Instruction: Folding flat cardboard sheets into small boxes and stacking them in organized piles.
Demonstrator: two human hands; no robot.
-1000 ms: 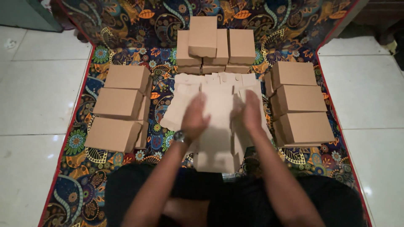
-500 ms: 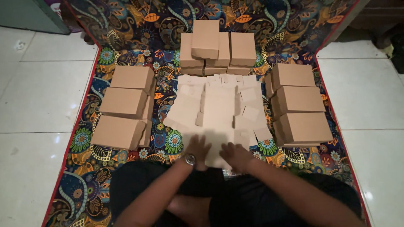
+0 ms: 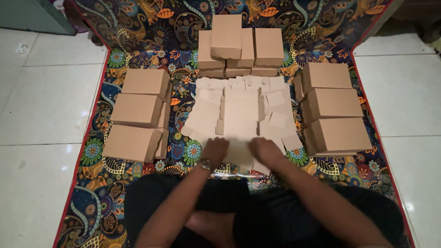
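Note:
A pile of flat, unfolded brown cardboard box blanks lies on the patterned mat in front of me. My left hand rests palm down on the near left edge of the top blank, with a watch on its wrist. My right hand presses on the near right edge of the same blank. Both hands lie flat, with fingers curled slightly over the cardboard's near end. My crossed legs in dark trousers sit just below the pile.
Folded brown boxes stand in stacks on the left, on the right and at the back. The colourful floral mat has a red border; white floor tiles lie on both sides.
Both hands have slid from the middle of the pile back toward me to its near edge. The view has shifted slightly.

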